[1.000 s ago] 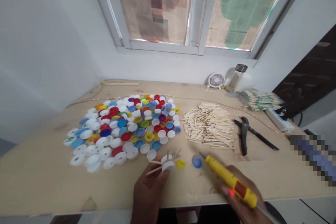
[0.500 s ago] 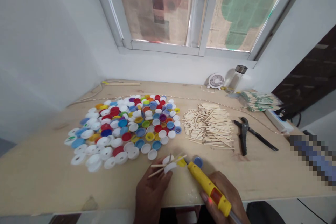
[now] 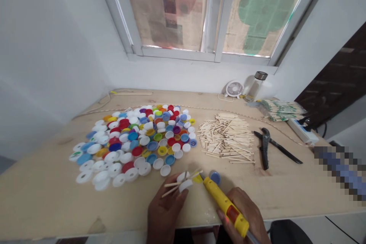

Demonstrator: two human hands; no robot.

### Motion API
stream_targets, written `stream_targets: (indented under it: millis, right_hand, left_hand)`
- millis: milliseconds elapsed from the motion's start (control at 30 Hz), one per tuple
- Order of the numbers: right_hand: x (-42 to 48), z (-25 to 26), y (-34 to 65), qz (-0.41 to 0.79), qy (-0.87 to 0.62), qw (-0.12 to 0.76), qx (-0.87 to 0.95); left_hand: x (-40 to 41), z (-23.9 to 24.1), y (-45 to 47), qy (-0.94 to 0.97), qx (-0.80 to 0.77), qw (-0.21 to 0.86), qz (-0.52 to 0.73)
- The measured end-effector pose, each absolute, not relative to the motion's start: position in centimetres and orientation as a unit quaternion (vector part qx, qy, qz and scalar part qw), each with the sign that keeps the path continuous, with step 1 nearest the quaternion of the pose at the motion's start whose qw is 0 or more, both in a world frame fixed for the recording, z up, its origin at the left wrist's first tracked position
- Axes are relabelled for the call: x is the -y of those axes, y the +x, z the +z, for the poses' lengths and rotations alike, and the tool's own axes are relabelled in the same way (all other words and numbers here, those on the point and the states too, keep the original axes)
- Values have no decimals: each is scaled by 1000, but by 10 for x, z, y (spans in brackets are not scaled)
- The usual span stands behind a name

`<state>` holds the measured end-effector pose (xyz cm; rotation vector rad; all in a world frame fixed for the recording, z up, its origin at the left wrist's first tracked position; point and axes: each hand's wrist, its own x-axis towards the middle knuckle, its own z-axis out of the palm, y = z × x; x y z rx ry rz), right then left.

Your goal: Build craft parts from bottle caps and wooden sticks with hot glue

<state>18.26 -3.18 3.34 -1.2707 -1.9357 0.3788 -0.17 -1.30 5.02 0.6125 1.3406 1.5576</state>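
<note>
Two hands (image 3: 168,213) hold ridged white cap (image 3: 185,185), yellow plastic tool (image 3: 225,206).

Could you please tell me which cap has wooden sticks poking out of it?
The white cap in the left hand, by the yellow tool; the other caps lie bare.

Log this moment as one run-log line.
left hand: holds white cap with sticks | right hand: holds yellow tool, tip near that cap | blue cap: on table beside tip

white cap (image 3: 185,185) with sticks (image 3: 170,184), yellow tool (image 3: 225,207) tip just beside it
</note>
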Motion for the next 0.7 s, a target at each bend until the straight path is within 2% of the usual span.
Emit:
stream_targets:
  millis: [167, 367, 700]
  right_hand:
    - [31, 30, 183, 140, -505, 382, 762]
    - [27, 19, 183, 75, -485, 413, 767]
    - [30, 32, 184, 82, -493, 394, 771]
  left_hand:
    - [12, 46, -4, 249, -545, 476, 644]
    - [13, 48, 2, 220, -545, 466, 661]
    - [14, 49, 2, 213, -549, 465, 661]
